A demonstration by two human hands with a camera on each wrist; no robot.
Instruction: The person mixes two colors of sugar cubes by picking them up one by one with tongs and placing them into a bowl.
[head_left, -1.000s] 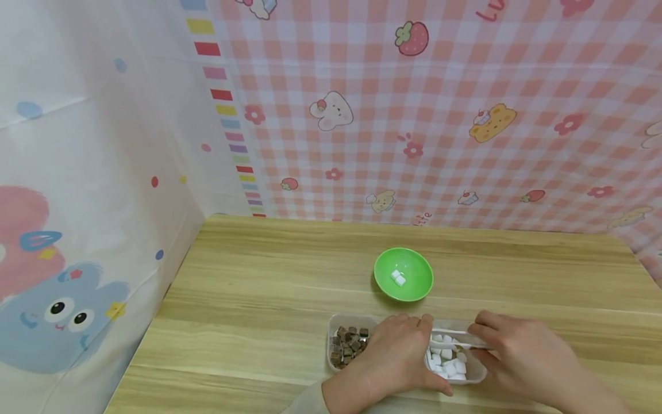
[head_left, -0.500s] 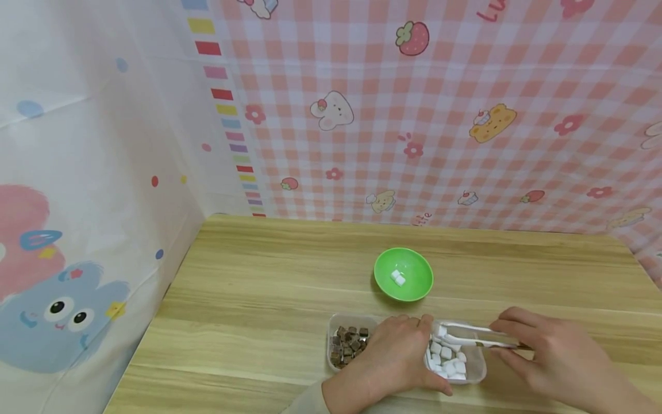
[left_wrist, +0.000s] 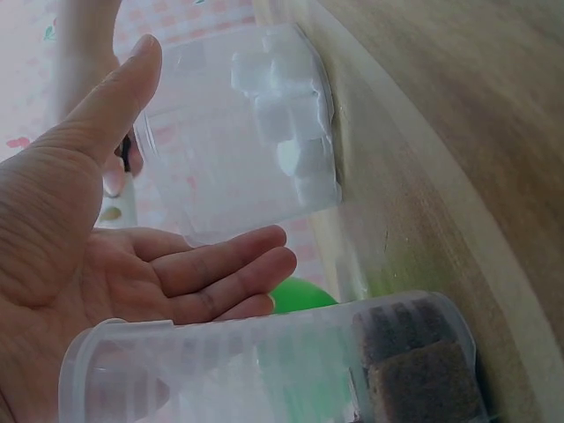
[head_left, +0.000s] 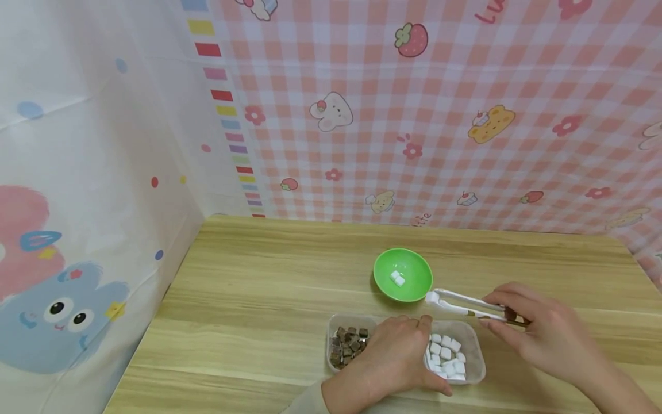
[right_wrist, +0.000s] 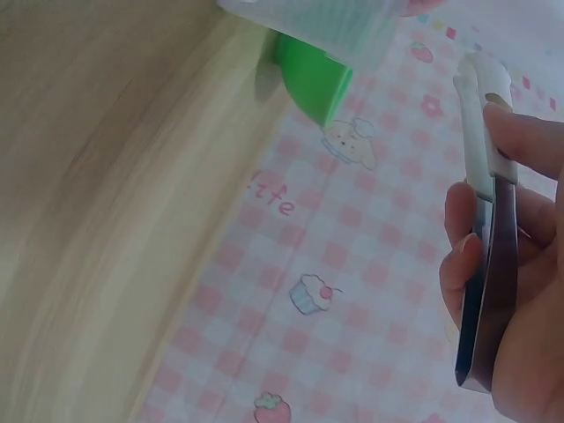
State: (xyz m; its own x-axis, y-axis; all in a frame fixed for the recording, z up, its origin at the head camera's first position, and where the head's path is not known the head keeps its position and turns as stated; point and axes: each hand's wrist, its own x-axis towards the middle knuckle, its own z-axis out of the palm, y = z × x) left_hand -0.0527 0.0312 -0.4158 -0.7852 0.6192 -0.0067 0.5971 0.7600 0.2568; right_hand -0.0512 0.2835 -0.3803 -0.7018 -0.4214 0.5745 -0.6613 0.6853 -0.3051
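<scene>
White tongs point(head_left: 455, 310) pinched in right hand point(head_left: 540, 330), lower right of the frame, 1 white cube point(head_left: 432, 298) in their tips near green bowl point(head_left: 418, 273), left hand point(head_left: 395, 352), fingers straight, at 2 clear tubs point(head_left: 473, 352), bottom middle.

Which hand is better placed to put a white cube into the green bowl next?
Likely the right hand: it holds the tongs, whose tips, apparently pinching a white cube, are near the green bowl. The left hand rests at the box of white cubes, without a tool.
</scene>
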